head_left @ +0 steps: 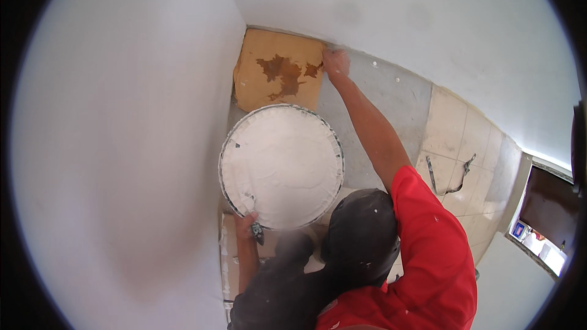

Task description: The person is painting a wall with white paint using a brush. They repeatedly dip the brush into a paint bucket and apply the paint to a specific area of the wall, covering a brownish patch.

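My left hand [246, 225] is at the near-left rim of a round bucket [342, 162] filled almost to the brim with smooth white plaster compound [284, 159]. It is closed on a dark, white-smeared tool [258, 233] that looks like a putty knife; part of it is hidden by the fingers and rim. Stretched far forward, my right hand [336, 63] is closed at the right corner of a brown cardboard-like sheet [254, 46] with darker stains. That sheet lies in the corner beyond the bucket, by the foot of the wall.
White walls [122, 116] rise close on the left and ahead [428, 18]. Grey floor [385, 91] meets beige tiles [458, 122] on the right, where a dark strap-like strip [454, 189] lies. My dark-trousered knee [364, 223] is near the bucket. A framed opening [547, 220] is at far right.
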A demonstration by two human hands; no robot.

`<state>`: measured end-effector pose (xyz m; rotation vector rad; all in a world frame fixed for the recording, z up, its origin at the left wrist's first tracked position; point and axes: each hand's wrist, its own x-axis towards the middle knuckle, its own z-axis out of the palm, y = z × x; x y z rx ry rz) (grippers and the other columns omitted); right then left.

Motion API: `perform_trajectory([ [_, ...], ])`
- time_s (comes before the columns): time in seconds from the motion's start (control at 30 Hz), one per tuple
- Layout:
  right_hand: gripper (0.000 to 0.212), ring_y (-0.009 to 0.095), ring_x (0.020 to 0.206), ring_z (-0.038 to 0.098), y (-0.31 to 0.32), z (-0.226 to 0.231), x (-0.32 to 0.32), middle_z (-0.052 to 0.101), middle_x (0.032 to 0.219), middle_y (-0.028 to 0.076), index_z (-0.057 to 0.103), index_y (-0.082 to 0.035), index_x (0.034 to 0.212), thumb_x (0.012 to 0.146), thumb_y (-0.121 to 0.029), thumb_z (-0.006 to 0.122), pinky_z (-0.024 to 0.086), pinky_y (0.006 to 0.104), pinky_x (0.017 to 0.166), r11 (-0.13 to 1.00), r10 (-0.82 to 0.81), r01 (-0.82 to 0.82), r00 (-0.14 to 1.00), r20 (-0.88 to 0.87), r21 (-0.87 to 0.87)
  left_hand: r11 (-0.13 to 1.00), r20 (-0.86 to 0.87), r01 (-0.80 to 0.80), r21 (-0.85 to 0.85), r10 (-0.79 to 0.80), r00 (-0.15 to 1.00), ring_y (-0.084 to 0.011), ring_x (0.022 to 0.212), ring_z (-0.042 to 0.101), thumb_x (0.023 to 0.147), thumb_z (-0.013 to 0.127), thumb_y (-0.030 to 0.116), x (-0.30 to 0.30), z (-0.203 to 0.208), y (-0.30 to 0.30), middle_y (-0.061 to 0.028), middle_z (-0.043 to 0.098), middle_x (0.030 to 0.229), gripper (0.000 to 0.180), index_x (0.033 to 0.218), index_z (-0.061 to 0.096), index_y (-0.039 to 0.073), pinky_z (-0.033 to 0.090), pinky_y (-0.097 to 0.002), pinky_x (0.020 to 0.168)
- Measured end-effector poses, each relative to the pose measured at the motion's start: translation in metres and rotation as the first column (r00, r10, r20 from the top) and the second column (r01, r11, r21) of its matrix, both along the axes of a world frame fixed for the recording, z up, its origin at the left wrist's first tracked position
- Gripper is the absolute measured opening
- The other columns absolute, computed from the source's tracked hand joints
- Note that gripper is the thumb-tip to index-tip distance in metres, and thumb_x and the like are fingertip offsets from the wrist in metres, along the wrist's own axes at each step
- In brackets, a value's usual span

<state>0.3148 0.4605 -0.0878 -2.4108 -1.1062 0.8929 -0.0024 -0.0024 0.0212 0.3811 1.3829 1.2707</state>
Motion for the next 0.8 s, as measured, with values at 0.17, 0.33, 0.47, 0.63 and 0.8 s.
perform_trajectory([
  [0.17,0.054,0.045,0.11,0.067,-0.004,-0.002,0.011,0.07,0.112,0.028,0.072,0.004,0.107,0.091,-0.047,0.059,0.053,0.0536,0.094,0.999,-0.053,0.052,0.998,0.016,0.012,1.0,-0.011,0.018,-0.006,-0.018,1.0,-0.0312,0.137,0.049,0.068,0.076,0.014,0.002,0.01,0.008,-0.0144,0.051,0.147,0.095,0.154,0.036,0.0,0.033,-0.0437,0.118],
  [0.33,0.055,0.044,0.112,0.067,-0.008,0.025,-0.004,0.07,0.115,0.027,0.072,0.003,0.107,0.093,-0.048,0.056,0.054,0.0521,0.094,0.999,0.003,-0.004,1.0,0.022,0.052,0.999,-0.024,0.0,-0.035,-0.001,1.0,-0.0309,0.137,0.049,0.069,0.075,0.012,-0.006,-0.007,-0.01,-0.0144,0.051,0.147,0.095,0.154,0.035,-0.001,0.033,-0.0436,0.118],
  [0.47,0.055,0.043,0.114,0.066,0.001,0.012,0.003,0.07,0.119,0.023,0.07,0.001,0.113,0.094,-0.049,0.055,0.054,0.052,0.095,0.999,-0.005,0.009,0.997,0.076,-0.052,0.999,-0.015,0.023,-0.028,-0.024,1.0,-0.0307,0.137,0.049,0.069,0.074,0.011,-0.012,-0.022,-0.019,-0.0143,0.051,0.148,0.095,0.154,0.035,-0.001,0.034,-0.0437,0.117],
  [0.63,0.055,0.042,0.114,0.066,0.0,0.014,-0.008,0.069,0.119,0.021,0.068,-0.001,0.114,0.094,-0.05,0.055,0.054,0.0531,0.095,0.998,-0.034,0.04,0.994,0.102,-0.057,1.0,0.023,0.009,-0.018,-0.008,1.0,-0.0305,0.136,0.05,0.068,0.075,0.011,-0.001,-0.002,-0.006,-0.0142,0.052,0.146,0.094,0.153,0.037,-0.002,0.036,-0.0436,0.117],
  [0.8,0.051,0.042,0.112,0.066,0.0,0.01,-0.004,0.07,0.116,0.02,0.067,-0.005,0.115,0.095,-0.05,0.057,0.053,0.0524,0.095,1.0,-0.02,0.018,0.988,0.153,0.014,0.999,0.0,0.028,-0.029,-0.028,1.0,-0.0308,0.135,0.051,0.068,0.076,0.014,-0.005,-0.011,-0.01,-0.0149,0.053,0.146,0.094,0.152,0.038,-0.002,0.037,-0.0437,0.116],
])
